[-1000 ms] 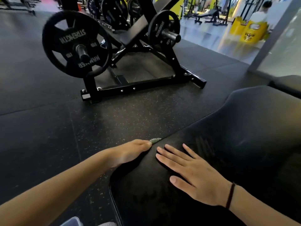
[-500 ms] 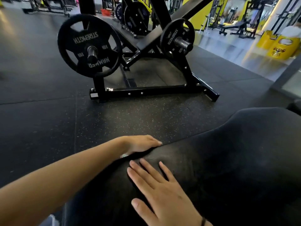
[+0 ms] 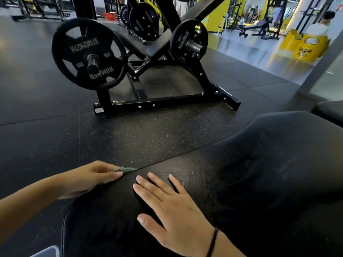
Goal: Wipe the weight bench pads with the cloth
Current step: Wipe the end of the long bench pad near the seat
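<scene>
The left hand [image 3: 89, 178] pinches a green cloth [image 3: 126, 170] between thumb and fingertips, pressing it on the near left edge of the black bench pad [image 3: 259, 173]. The right hand [image 3: 172, 206] lies flat and spread on the pad just beside it, holding nothing. Beyond, on the speckled rubber floor [image 3: 157, 134], stands a plate-loaded machine [image 3: 163, 101] carrying a black weight plate [image 3: 87, 52].
</scene>
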Demonstrator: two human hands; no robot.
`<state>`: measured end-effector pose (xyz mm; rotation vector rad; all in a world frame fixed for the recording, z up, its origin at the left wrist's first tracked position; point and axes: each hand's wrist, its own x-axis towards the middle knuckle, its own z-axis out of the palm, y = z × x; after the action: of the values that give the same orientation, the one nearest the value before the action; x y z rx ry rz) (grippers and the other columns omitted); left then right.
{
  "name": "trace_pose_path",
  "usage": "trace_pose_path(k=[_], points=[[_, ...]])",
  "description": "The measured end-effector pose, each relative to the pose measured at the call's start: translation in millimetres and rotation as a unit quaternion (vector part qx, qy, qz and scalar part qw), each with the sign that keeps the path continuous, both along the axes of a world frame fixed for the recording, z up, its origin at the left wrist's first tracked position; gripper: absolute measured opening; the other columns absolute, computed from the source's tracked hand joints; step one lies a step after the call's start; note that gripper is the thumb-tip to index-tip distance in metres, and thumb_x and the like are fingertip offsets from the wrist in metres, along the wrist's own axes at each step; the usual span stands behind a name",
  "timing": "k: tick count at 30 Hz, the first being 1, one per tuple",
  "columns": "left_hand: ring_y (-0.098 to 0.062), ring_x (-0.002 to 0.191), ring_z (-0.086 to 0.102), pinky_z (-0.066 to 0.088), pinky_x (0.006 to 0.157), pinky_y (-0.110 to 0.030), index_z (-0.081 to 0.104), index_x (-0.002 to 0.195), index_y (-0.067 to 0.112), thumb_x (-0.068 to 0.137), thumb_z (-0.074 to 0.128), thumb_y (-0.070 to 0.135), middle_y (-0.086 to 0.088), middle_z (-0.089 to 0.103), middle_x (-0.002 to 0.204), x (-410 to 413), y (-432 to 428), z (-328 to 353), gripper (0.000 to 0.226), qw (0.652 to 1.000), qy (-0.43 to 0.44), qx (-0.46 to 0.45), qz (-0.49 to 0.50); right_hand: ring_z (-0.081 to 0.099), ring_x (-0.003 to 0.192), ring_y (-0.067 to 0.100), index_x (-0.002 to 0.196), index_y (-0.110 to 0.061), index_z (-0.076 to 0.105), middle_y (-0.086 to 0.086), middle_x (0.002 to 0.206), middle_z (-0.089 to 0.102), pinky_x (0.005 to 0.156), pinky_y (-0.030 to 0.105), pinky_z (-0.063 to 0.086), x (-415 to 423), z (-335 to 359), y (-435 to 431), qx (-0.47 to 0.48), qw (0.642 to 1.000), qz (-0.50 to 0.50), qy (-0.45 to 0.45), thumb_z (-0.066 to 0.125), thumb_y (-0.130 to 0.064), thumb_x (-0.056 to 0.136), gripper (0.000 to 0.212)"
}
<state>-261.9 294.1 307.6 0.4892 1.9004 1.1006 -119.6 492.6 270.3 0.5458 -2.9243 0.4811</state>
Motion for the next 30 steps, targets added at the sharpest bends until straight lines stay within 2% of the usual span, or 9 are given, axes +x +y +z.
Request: trace_pose_path(k=[3, 5, 7, 11, 18, 22, 24, 27, 30], points=[[-0.013, 0.083, 0.071, 0.056, 0.068, -0.021, 0.078, 0.083, 0.03, 0.081, 0.062, 0.039, -0.001, 0.076, 0.088, 6, 18, -2, 0.019, 0.999, -0.005, 0.021, 0.045, 0.005, 0.145, 0.005, 0.147, -0.027, 0.025, -0.016, 0.156, 0.017, 0.116, 0.047, 0.004, -1, -1, -1, 0.001, 1.0, -0.007, 0.005, 0.028, -0.05, 0.096, 0.056], [-0.007, 0.085, 0.07, 0.052, 0.065, -0.013, 0.077, 0.09, 0.029, 0.09, 0.055, 0.032, 0.005, 0.075, 0.088, -1, 48, -3, 0.022, 0.999, 0.023, 0.011, 0.028, 0.007, 0.145, 0.006, 0.147, -0.028, 0.026, -0.015, 0.156, 0.019, 0.115, 0.05, 0.007, -1, -1, -3, 0.011, 1.0, -0.016, 0.007, 0.028, -0.05, 0.095, 0.056], [-0.009, 0.096, 0.067, 0.051, 0.076, -0.013, 0.073, 0.102, 0.023, 0.094, 0.051, 0.032, 0.004, 0.074, 0.099, -12, 83, -4, 0.025, 0.998, 0.058, -0.004, -0.009, 0.005, 0.145, 0.005, 0.147, -0.029, 0.024, -0.015, 0.156, 0.017, 0.116, 0.047, 0.004, -1, 1, -4, 0.004, 1.0, -0.015, -0.01, 0.028, -0.049, 0.096, 0.055], [-0.015, 0.104, 0.064, 0.047, 0.098, -0.034, 0.068, 0.114, 0.018, 0.096, 0.049, 0.036, 0.0, 0.071, 0.107, -26, 139, -9, 0.032, 0.988, 0.131, -0.02, -0.074, -0.004, 0.144, 0.0, 0.148, -0.03, 0.019, -0.018, 0.157, 0.011, 0.117, 0.041, 0.0, -1, 5, -4, 0.002, 1.0, -0.012, -0.029, 0.027, -0.048, 0.097, 0.055], [0.006, 0.117, 0.05, 0.037, 0.1, -0.014, 0.057, 0.128, 0.028, 0.095, 0.044, 0.038, 0.019, 0.056, 0.127, -18, 61, -2, 0.037, 0.922, 0.358, -0.051, -0.137, -0.004, 0.143, -0.002, 0.148, -0.03, 0.022, -0.02, 0.156, 0.012, 0.117, 0.041, 0.004, 3, 5, -5, 0.01, 0.999, -0.019, -0.025, 0.025, -0.049, 0.097, 0.055], [0.009, 0.102, 0.06, 0.045, 0.09, -0.013, 0.065, 0.115, 0.042, 0.072, 0.04, 0.08, 0.028, 0.067, 0.107, -3, -13, 6, 0.062, 0.951, 0.302, 0.022, -0.057, -0.006, 0.142, -0.004, 0.148, -0.032, 0.022, -0.022, 0.156, 0.011, 0.118, 0.04, 0.001, 1, 6, -5, 0.002, 0.999, -0.021, -0.034, 0.026, -0.049, 0.097, 0.054], [0.0, 0.099, 0.065, 0.049, 0.09, -0.022, 0.067, 0.106, 0.047, 0.078, 0.045, 0.066, 0.02, 0.071, 0.104, 1, -26, 9, 0.041, 0.96, 0.268, 0.074, 0.022, -0.006, 0.142, -0.005, 0.148, -0.032, 0.022, -0.023, 0.155, 0.011, 0.117, 0.038, 0.0, 2, 6, -5, 0.001, 0.999, -0.021, -0.034, 0.026, -0.049, 0.097, 0.054], [-0.012, 0.075, 0.065, 0.054, 0.072, -0.03, 0.069, 0.102, 0.044, 0.078, 0.047, 0.051, 0.006, 0.069, 0.097, -10, -18, 24, 0.034, 0.924, 0.365, 0.039, 0.108, -0.007, 0.142, -0.005, 0.148, -0.032, 0.021, -0.024, 0.155, 0.01, 0.116, 0.037, -0.001, 2, 8, -6, 0.001, 0.999, -0.022, -0.041, 0.025, -0.049, 0.097, 0.054], [-0.008, 0.051, 0.05, 0.043, 0.05, -0.018, 0.068, 0.11, 0.031, 0.087, 0.05, 0.044, 0.0, 0.07, 0.079, -27, 5, 43, 0.032, 0.89, 0.436, -0.034, 0.128, -0.009, 0.141, -0.007, 0.148, -0.034, 0.02, -0.026, 0.155, 0.009, 0.116, 0.036, -0.001, 2, 10, -6, 0.009, 0.999, -0.023, -0.046, 0.024, -0.05, 0.096, 0.054]])
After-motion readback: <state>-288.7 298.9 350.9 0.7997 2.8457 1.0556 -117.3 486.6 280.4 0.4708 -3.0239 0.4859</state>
